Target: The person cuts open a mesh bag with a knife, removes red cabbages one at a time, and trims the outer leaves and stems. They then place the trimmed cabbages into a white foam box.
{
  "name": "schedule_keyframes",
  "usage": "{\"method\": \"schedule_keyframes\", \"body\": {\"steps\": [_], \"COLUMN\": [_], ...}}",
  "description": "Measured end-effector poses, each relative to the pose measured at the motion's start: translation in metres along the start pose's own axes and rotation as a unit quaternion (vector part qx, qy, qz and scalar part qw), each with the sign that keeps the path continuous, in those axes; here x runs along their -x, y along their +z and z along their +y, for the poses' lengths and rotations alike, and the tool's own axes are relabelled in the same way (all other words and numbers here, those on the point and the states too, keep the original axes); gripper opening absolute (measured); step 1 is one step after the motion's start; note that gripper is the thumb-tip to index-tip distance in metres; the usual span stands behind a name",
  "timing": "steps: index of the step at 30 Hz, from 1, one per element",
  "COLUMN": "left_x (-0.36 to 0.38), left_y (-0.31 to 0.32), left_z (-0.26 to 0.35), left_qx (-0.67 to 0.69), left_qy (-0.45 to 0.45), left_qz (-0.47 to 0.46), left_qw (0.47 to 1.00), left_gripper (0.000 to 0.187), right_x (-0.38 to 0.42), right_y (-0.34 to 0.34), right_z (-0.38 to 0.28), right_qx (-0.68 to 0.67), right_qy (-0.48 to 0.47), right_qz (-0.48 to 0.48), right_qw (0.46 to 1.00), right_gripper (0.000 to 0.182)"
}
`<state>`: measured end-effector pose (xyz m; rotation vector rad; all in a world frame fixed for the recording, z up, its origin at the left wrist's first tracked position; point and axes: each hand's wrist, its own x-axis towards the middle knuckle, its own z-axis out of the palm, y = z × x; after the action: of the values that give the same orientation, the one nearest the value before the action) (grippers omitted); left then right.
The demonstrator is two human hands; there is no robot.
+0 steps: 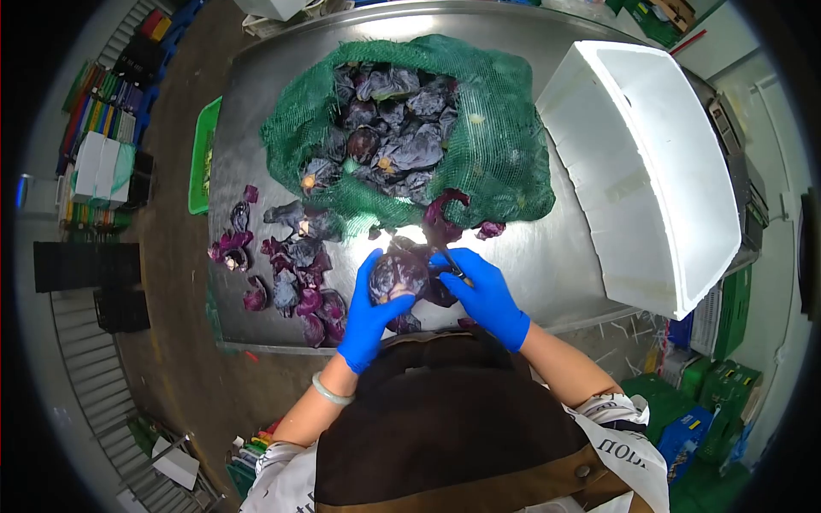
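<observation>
My left hand (366, 323), in a blue glove, is wrapped round the side of a red cabbage (399, 275) above the near edge of the steel table. To the right of the cabbage, my gloved right hand (485, 297) is closed on a slim dark tool that looks like a knife (453, 262); its blade is mostly hidden. Dark purple leaves hang between the cabbage and my right hand. Just beyond both hands lies a green net sack (500, 141), opened on top, with several red cabbages (410, 150) inside.
Trimmed purple leaves (299, 265) lie scattered on the steel table (256, 94) at left. A white foam box (650, 171) stands tilted on the right side. Beyond the left table edge is a green crate (203, 158). Stacked crates (723, 393) stand at lower right.
</observation>
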<state>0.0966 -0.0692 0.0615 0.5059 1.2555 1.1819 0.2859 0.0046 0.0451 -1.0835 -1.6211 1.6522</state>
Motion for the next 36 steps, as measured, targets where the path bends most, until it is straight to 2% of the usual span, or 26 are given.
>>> {"method": "schedule_keyframes", "body": {"steps": [1,2,3,6,9,12,18,22,24,25,28,29,32,33,36], "left_x": [-0.003,-0.006,-0.005,-0.002,0.000,0.000,-0.001,-0.003,0.001,0.007,0.004,0.004,0.010,0.009,0.004], "left_y": [-0.002,-0.003,-0.003,0.000,0.003,0.005,0.009,0.003,-0.001,0.002,0.000,-0.003,-0.004,-0.004,-0.005], "left_z": [0.002,0.005,0.006,0.007,0.005,0.001,0.011,0.002,-0.016,-0.016,-0.018,-0.011,0.016,0.020,0.036], "left_qx": [-0.007,-0.014,-0.025,-0.054,-0.075,-0.072,-0.067,-0.115,-0.169,-0.154,-0.115,-0.130,-0.039,-0.008,-0.057], "left_qy": [-0.012,-0.021,-0.032,-0.051,-0.067,-0.092,-0.129,-0.120,-0.040,-0.055,-0.054,-0.046,0.008,0.018,-0.012], "left_qz": [-0.006,-0.013,-0.002,-0.010,-0.009,-0.024,0.006,0.011,-0.031,-0.044,-0.041,-0.074,-0.186,-0.190,-0.110], "left_qw": [1.000,1.000,0.999,0.997,0.995,0.993,0.989,0.986,0.984,0.986,0.991,0.988,0.982,0.982,0.992], "left_gripper": [0.082,0.080,0.072,0.068,0.061,0.059,0.055,0.058,0.059,0.063,0.064,0.068,0.075,0.082,0.080], "right_x": [-0.001,-0.003,0.001,0.009,0.010,0.011,0.007,-0.001,-0.016,-0.020,-0.022,-0.024,-0.038,-0.041,-0.025], "right_y": [-0.003,-0.005,-0.004,-0.001,0.002,0.005,0.017,0.021,0.013,0.005,-0.008,-0.010,-0.025,-0.029,-0.022], "right_z": [-0.006,-0.012,-0.016,-0.029,-0.023,-0.028,-0.021,-0.009,0.011,0.011,0.006,0.002,0.047,0.049,0.044], "right_qx": [0.138,0.270,0.312,0.406,0.441,0.492,0.441,0.436,0.405,0.369,0.268,0.273,0.331,0.345,0.276], "right_qy": [-0.126,-0.252,-0.237,-0.167,-0.187,-0.159,-0.139,-0.158,-0.175,-0.097,-0.036,0.008,0.014,0.065,0.022], "right_qz": [0.006,0.012,-0.017,-0.084,-0.092,-0.119,-0.055,0.006,0.068,0.056,-0.010,-0.023,0.066,0.023,0.047], "right_qw": [0.982,0.929,0.920,0.895,0.873,0.848,0.885,0.886,0.895,0.923,0.963,0.962,0.941,0.936,0.960], "right_gripper": [0.034,0.034,0.039,0.045,0.052,0.059,0.053,0.039,0.032,0.025,0.022,0.023,0.024,0.025,0.032]}}
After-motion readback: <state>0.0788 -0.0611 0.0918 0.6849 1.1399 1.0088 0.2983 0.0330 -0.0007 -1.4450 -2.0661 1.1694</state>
